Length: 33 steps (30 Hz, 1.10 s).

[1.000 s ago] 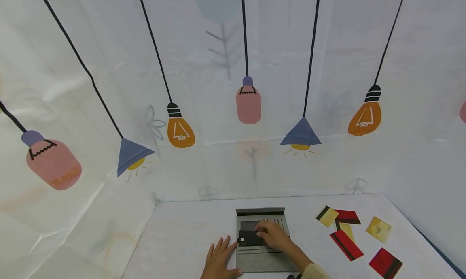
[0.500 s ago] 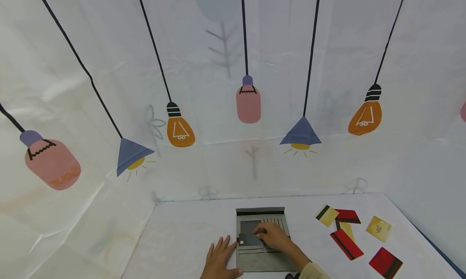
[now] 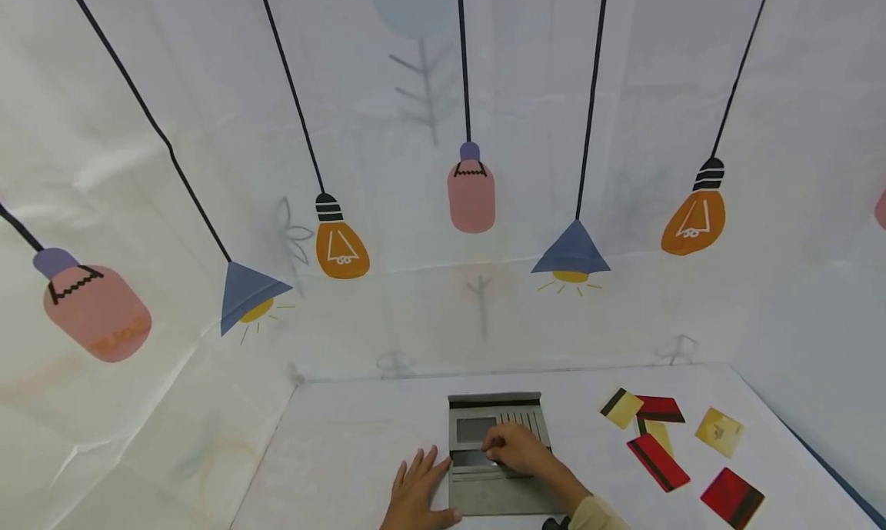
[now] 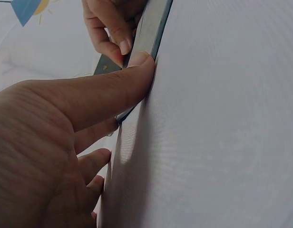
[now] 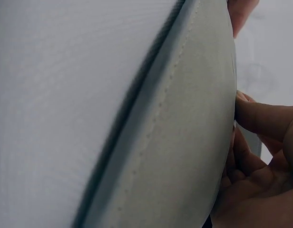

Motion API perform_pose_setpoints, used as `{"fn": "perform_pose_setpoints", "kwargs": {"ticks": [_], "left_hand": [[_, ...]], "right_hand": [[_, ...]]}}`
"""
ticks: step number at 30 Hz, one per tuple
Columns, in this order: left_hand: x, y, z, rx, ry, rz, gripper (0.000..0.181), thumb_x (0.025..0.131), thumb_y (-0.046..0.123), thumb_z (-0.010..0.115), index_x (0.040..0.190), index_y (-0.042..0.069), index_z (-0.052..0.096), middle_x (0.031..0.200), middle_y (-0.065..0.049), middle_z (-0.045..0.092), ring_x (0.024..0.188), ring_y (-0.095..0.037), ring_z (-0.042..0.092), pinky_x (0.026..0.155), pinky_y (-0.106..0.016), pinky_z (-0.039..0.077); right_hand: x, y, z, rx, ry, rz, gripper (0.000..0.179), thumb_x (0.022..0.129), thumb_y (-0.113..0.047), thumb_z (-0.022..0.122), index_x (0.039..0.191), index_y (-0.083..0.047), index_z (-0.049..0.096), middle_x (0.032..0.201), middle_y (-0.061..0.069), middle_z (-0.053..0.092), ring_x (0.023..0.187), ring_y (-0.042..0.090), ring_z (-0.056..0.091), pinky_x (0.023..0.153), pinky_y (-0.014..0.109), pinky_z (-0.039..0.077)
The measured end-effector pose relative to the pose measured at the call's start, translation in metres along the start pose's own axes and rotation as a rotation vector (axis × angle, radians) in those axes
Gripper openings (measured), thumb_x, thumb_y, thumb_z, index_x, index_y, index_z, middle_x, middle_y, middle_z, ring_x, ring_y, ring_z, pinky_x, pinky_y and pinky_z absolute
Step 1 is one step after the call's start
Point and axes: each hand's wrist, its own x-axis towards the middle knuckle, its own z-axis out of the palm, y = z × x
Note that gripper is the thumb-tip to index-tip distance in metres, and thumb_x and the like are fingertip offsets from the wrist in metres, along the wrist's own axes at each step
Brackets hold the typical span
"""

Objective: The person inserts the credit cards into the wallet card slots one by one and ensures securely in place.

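A grey wallet with stitched edges lies opened flat on the white table, showing a dark window panel and several slots. Across its middle, a dark card reflects light, and its lower part is hidden at a pocket edge. My right hand pinches this card at its right end, thumb and fingers close over the wallet. On the other side, my left hand rests with fingers spread, fingertips at the wallet's left edge. In the left wrist view, its thumb presses on the wallet's border.
To the right lie several loose cards: a red card, another red card, a gold card, and an overlapping group with a gold card. A white sheet wall printed with lamps rises behind the table.
The card has tilted and slid down toward me; its chip and lettering no longer show and less of it is visible. My right hand follows slightly; my left hand stays put.
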Motion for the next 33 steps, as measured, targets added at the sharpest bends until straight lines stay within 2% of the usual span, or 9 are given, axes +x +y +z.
{"fn": "perform_pose_setpoints", "kwargs": {"ticks": [7, 17, 23, 33], "left_hand": [[-0.0019, -0.0016, 0.0042, 0.003, 0.011, 0.002, 0.083, 0.072, 0.051, 0.082, 0.144, 0.020, 0.055, 0.155, -0.022, 0.043, 0.143, -0.052, 0.032, 0.114, -0.072, 0.016], [-0.0015, -0.0005, 0.0026, -0.007, 0.003, -0.003, 0.085, 0.072, 0.050, 0.083, 0.145, 0.019, 0.053, 0.155, -0.022, 0.042, 0.144, -0.052, 0.031, 0.114, -0.073, 0.015], [0.0001, 0.0004, 0.0022, -0.018, -0.011, -0.019, 0.086, 0.071, 0.049, 0.084, 0.145, 0.019, 0.053, 0.156, -0.022, 0.041, 0.145, -0.052, 0.030, 0.115, -0.072, 0.013], [0.0014, -0.0026, 0.0013, -0.018, -0.018, -0.011, 0.086, 0.073, 0.053, 0.082, 0.146, 0.019, 0.052, 0.157, -0.022, 0.040, 0.145, -0.052, 0.029, 0.115, -0.073, 0.013]], "right_hand": [[-0.0032, -0.0006, 0.0020, 0.016, -0.021, -0.002, 0.008, 0.087, -0.009, 0.073, 0.084, -0.016, 0.074, 0.079, -0.009, 0.067, 0.070, 0.002, 0.054, 0.060, 0.024, 0.043], [-0.0033, -0.0003, 0.0019, 0.040, -0.040, -0.015, 0.005, 0.083, -0.008, 0.076, 0.081, -0.011, 0.073, 0.077, -0.008, 0.066, 0.068, 0.001, 0.052, 0.059, 0.022, 0.043], [-0.0044, -0.0004, 0.0005, 0.044, -0.047, -0.031, 0.008, 0.083, -0.005, 0.075, 0.082, -0.013, 0.076, 0.081, -0.006, 0.069, 0.071, 0.001, 0.054, 0.060, 0.023, 0.044], [-0.0032, -0.0021, -0.0005, 0.045, -0.049, -0.059, 0.006, 0.084, -0.005, 0.075, 0.084, -0.011, 0.078, 0.083, -0.007, 0.070, 0.077, 0.000, 0.056, 0.064, 0.023, 0.046]]}}
